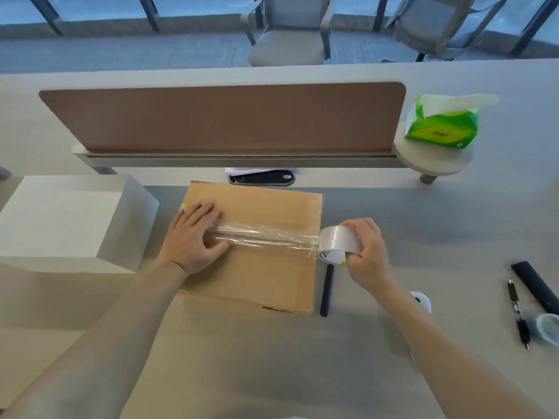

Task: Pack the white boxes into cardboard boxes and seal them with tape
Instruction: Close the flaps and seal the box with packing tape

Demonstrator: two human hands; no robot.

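Note:
A closed cardboard box (266, 276) lies on the desk in front of me. A strip of clear tape (266, 235) runs across its top seam from left to right. My left hand (196, 237) lies flat on the box's left part and presses the tape down with straight fingers. My right hand (367, 252) grips the roll of clear tape (337, 241) just past the box's right edge, the strip still joined to the roll. A large white box (66, 222) stands on the desk to the left of the cardboard box.
A dark slim tool (326, 290) lies beside the cardboard box's right side. At the right lie a pen (518, 313), a black case (535, 285) and a small clear container (549, 328). A brown divider panel (223, 116) and a green tissue pack (444, 125) stand behind.

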